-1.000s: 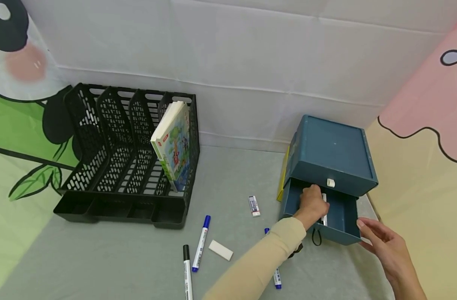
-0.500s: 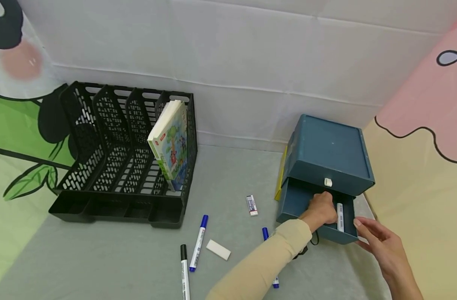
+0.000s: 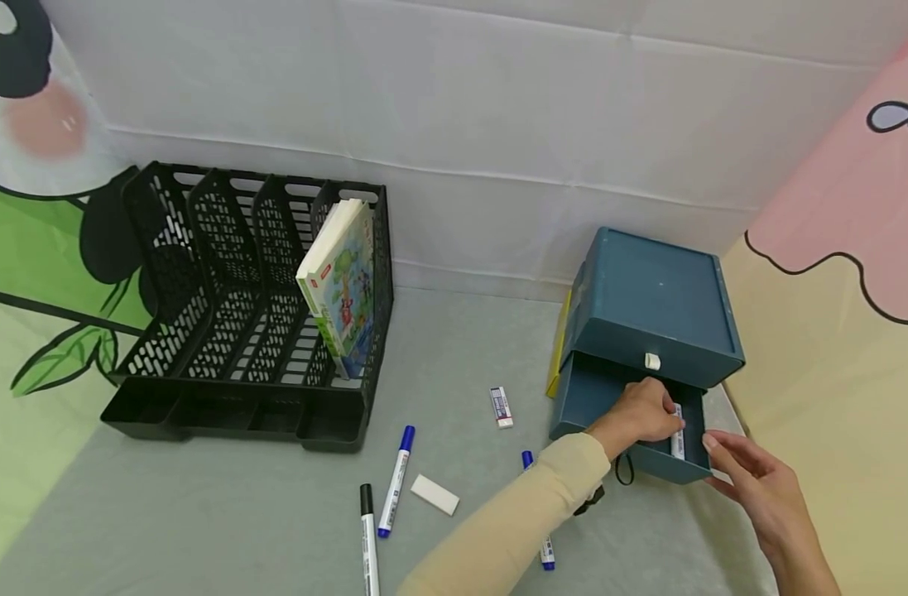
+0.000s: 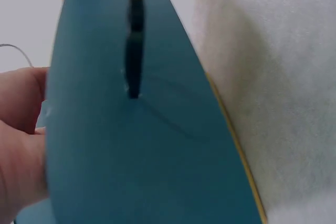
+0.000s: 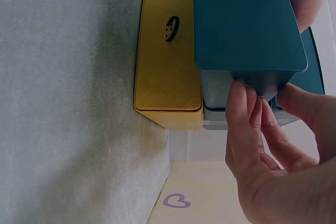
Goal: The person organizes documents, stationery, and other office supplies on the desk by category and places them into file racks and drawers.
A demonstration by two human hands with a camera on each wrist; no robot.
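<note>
In the head view, the middle drawer [image 3: 583, 397] of a blue desktop drawer unit [image 3: 662, 285] is pulled out. My left hand [image 3: 642, 411] reaches down into it from the left, its thumb overlapping a white marker-like stick [image 3: 678, 444] with dark print. The drawer wall hides most of its fingers, so I cannot tell whether they grip the stick. My right hand [image 3: 762, 488] touches the drawer's right side near the front corner, thumb and fingertips resting along that outer wall, as the right wrist view also shows. A dark loop pull [image 4: 135, 45] stands out from the drawer front.
A yellow drawer [image 5: 168, 66] sits below the blue ones. On the grey table lie blue-capped markers [image 3: 396, 480], a black-capped marker [image 3: 368, 538], a white eraser [image 3: 434, 494] and a sleeved eraser [image 3: 502, 407]. Left stands a black file rack [image 3: 233, 406] with books [image 3: 342, 285].
My left hand first shifted right and away from the white stick inside the drawer, leaving it lying there, then its thumb came back over it. My right hand stayed at the drawer's side.
</note>
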